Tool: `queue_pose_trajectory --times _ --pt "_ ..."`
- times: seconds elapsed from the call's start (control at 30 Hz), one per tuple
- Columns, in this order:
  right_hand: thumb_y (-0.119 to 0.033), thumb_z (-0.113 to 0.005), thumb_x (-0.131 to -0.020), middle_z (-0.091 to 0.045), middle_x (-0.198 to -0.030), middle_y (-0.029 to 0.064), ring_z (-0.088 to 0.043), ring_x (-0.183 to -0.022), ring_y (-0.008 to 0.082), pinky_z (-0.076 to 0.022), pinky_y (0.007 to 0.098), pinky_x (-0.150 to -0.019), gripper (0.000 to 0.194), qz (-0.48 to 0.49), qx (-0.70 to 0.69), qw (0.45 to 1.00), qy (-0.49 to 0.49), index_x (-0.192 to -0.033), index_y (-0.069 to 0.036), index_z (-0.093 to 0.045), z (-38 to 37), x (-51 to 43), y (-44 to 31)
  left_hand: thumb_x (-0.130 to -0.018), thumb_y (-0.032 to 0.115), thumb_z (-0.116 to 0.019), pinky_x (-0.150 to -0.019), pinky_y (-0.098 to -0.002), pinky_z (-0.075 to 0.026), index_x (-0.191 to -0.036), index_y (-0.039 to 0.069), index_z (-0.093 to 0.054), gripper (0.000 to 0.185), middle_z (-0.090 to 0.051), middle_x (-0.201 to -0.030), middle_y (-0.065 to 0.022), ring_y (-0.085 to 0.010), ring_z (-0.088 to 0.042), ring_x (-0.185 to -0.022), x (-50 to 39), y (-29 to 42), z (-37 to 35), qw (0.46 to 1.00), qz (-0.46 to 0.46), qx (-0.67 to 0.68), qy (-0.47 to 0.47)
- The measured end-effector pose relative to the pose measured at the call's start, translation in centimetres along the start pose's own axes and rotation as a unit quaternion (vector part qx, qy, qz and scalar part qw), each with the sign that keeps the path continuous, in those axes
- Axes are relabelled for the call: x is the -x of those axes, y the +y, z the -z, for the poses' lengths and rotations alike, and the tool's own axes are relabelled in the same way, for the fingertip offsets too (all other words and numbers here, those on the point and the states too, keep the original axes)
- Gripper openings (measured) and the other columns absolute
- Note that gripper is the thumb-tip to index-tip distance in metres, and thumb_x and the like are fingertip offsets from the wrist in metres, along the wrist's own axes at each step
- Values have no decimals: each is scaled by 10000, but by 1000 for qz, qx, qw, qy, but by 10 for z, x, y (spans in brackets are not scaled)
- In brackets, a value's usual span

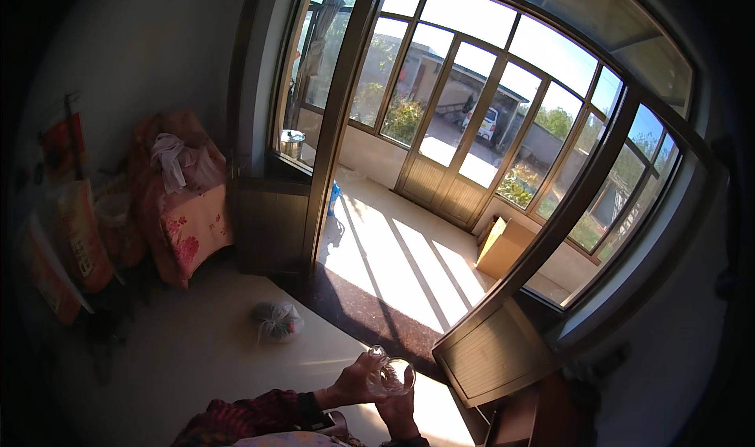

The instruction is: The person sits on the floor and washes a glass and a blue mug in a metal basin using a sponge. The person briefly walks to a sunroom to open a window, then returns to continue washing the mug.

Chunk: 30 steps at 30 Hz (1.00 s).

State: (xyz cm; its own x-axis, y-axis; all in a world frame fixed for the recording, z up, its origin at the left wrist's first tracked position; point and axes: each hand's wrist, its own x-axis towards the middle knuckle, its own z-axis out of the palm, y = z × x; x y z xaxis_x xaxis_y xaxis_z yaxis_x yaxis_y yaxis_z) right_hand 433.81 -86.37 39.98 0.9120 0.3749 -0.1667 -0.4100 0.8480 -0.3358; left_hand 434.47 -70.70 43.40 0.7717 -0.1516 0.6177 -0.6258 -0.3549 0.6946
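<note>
In front of my body, at the lower middle of the view, both hands are close together. A round clear glass vessel [391,382] with its open rim turned up towards me is in my right hand [398,416], which grips it from below. My left hand [355,381] is beside it, closed around a smaller clear glass piece [377,351] that sticks up past the fingers. Whether this piece is a separate glass or a lid cannot be told. My left fingers are partly hidden behind the vessel.
A tied plastic bag [276,321] lies on the pale floor [236,352]. Left stands a cloth-covered piece of furniture [194,223] beside several printed bags [82,240]. Ahead, an open doorway with a dark stone sill [360,305] leads to a sunlit porch holding a cardboard box [508,249]. A door panel [498,352] juts in at right.
</note>
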Motion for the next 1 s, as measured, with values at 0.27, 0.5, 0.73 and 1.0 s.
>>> queue_pose_trajectory --times 0.27,0.5,0.73,1.0 --pt "-540 -649 -943 -576 -1390 128 -545 -1288 303 -436 478 -1125 637 -32 -62 993 99 -1363 -72 -551 30 -45 -28 -724 481 -871 -1153 -567 -331 -1282 -48 -551 833 -551 -1318 -311 -466 -524 -1268 -52 -61 -17 986 -51 -1 -157" --pt "-541 -562 -993 -607 -1344 131 -572 -1247 302 -464 476 -1092 581 -27 -83 993 75 -1328 -66 -584 69 -109 -72 -771 460 -864 -1105 -477 -426 -1404 -60 -458 914 -478 -1405 -299 -461 -493 -1318 -101 -97 -52 971 39 80 -223" --pt "-508 -487 -1026 -690 -1156 139 -664 -1064 337 -551 516 -933 517 18 -86 993 77 -1168 -42 -660 71 -157 -172 -734 402 -903 -926 -429 -561 -1429 -67 -424 965 -497 -1357 -264 -419 -628 -1144 -199 -112 -105 957 34 47 -286" --pt "81 -820 -729 -621 -1179 118 -660 -1046 269 -599 397 -814 662 193 305 930 72 -1278 -69 -482 103 -159 -267 -767 342 -879 -779 -408 -571 -1466 -9 -374 931 -557 -1209 -174 -329 -676 -957 -262 -131 -200 923 53 141 -354"
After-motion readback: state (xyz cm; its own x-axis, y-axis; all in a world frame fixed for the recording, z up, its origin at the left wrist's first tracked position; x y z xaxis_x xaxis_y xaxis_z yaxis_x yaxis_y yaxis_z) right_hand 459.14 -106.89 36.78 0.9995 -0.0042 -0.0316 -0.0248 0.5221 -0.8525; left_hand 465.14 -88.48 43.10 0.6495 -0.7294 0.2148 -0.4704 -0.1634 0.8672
